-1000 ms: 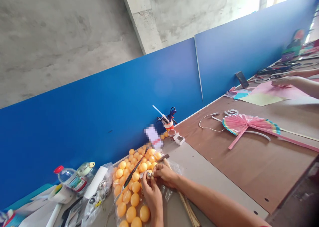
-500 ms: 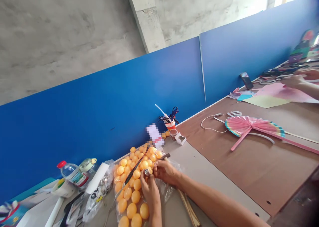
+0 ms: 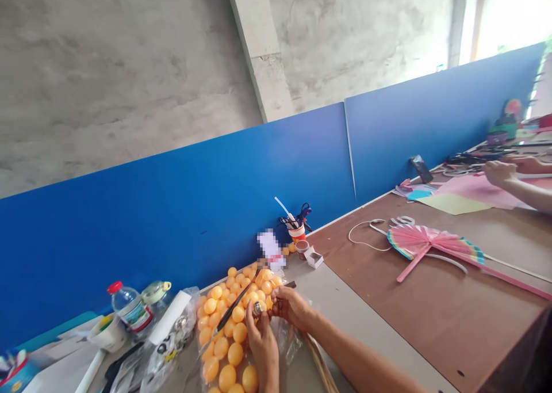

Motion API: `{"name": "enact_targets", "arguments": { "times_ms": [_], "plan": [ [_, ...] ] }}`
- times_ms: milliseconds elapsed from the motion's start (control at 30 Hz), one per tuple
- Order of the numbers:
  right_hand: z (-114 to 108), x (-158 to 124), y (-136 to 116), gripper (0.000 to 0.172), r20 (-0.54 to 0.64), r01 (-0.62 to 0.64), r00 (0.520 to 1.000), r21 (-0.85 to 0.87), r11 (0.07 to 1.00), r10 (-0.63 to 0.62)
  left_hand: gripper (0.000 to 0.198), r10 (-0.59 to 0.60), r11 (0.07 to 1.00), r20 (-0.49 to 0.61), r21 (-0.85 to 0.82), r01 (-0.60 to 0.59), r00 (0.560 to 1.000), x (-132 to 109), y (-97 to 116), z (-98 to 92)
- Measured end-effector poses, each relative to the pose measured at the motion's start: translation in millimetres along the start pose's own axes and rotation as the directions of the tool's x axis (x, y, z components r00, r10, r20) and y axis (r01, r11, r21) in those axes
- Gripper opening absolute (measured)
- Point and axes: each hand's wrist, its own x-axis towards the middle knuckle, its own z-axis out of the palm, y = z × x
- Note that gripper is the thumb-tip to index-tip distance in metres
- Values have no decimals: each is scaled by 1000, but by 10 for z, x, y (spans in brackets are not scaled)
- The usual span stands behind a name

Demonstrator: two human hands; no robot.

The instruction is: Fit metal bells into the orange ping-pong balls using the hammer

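Observation:
My left hand point(image 3: 264, 338) is closed around a small shiny silver ball point(image 3: 257, 308), gripped between thumb and fingers. Just to its right, my right hand point(image 3: 294, 308) has its fingers curled together near the ball; whatever they may pinch is too small to make out. Beneath both hands lie several orange table-tennis balls point(image 3: 235, 354), grouped in clear plastic. A thin dark stick or cord point(image 3: 235, 304) rests diagonally across them. Clear plastic film point(image 3: 290, 340) and light wooden sticks point(image 3: 321, 365) show under my right forearm.
On the left stand a red-capped bottle point(image 3: 131, 308), a jar point(image 3: 156, 294) and a white cup point(image 3: 108, 331). A cup of tools point(image 3: 296, 231) and a small white box point(image 3: 314, 258) sit by the blue partition point(image 3: 241, 191). A pink folding fan point(image 3: 425, 243) lies right; beyond are another person's hands point(image 3: 502, 173).
The view has tilted upward, so the scene sits lower. Both my hands stay close together at the silver ball, which has turned slightly. The other person's hands have shifted a little.

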Motion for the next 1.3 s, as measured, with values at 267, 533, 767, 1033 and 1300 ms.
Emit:
{"name": "enact_targets", "arguments": {
  "times_ms": [267,533,767,1033,1300],
  "plan": [
    [-147,-84,-96,16,-92,-65,995,-223,973,46,58,-112,990,21,-82,113,994,0,40,-17],
    [-363,-384,-113,12,-209,13,946,-740,672,-248,53,-24,995,-46,-99,19,999,-12,53,6],
    [-256,-539,-13,31,-63,-46,990,-990,132,-124,53,-25,985,-13,-173,22,1000,9,-40,44],
    [-273,-559,-96,48,-93,-90,995,-994,68,-38,53,93,995,5,29,-93,996,-5,-100,43],
    [-430,-479,-51,46,-110,-110,994,-990,93,1,56,195,960,127,178,-216,973,-42,-87,47]
  ]
}}
